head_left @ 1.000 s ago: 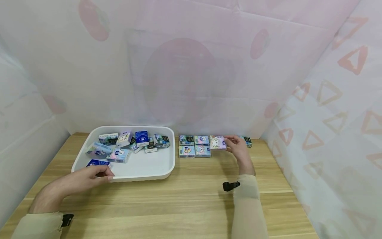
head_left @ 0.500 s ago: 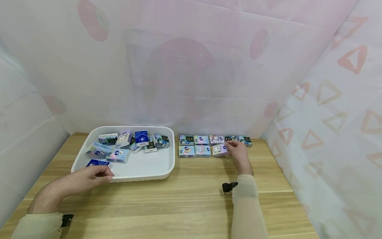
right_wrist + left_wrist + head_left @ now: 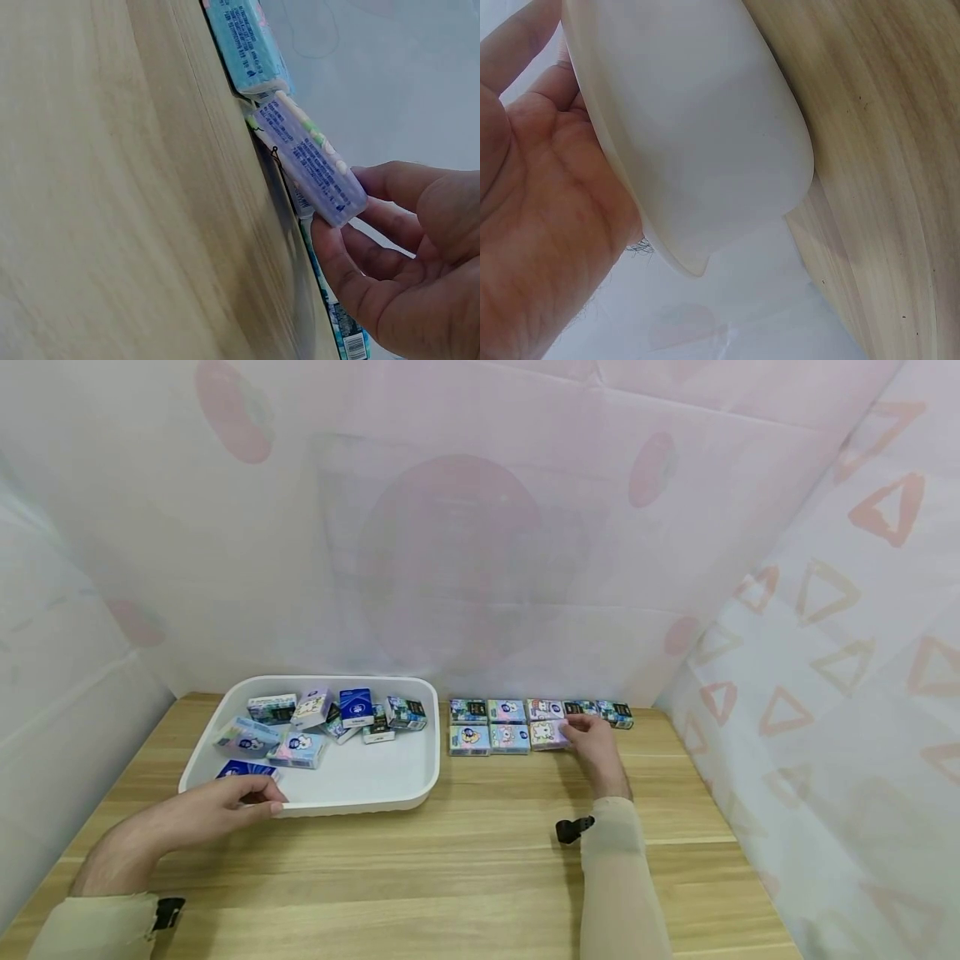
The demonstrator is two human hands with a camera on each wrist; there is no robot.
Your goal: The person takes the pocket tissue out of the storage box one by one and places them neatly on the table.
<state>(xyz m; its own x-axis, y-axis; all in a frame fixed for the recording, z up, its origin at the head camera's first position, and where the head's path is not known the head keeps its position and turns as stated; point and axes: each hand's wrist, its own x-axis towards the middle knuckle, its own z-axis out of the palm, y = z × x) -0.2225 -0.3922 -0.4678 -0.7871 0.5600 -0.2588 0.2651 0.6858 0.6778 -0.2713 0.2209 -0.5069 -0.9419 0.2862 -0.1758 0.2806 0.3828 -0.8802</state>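
My right hand (image 3: 597,748) pinches a small purple tissue pack (image 3: 545,734) by its right end, thumb on one side and fingers on the other. As the right wrist view shows, the purple pack (image 3: 304,161) tilts, with its far end beside a light blue pack (image 3: 247,45) and its held end raised off the table. My left hand (image 3: 213,814) grips the front rim of a white plastic tray (image 3: 360,800), its fingers curled over the edge. In the left wrist view the tray's outer wall (image 3: 705,120) fills the middle, and part of the fingers is hidden.
Several tissue packs, among them a dark blue one (image 3: 356,707), lie loosely in the tray. Right of it, packs such as a dark green one (image 3: 468,711) stand in two rows on the wooden table (image 3: 450,868). Patterned cloth (image 3: 465,568) hangs behind.
My right hand has brought the purple pack from over the back row down to the front row, then slid it left towards the light blue pack. The left hand and tray stay put.
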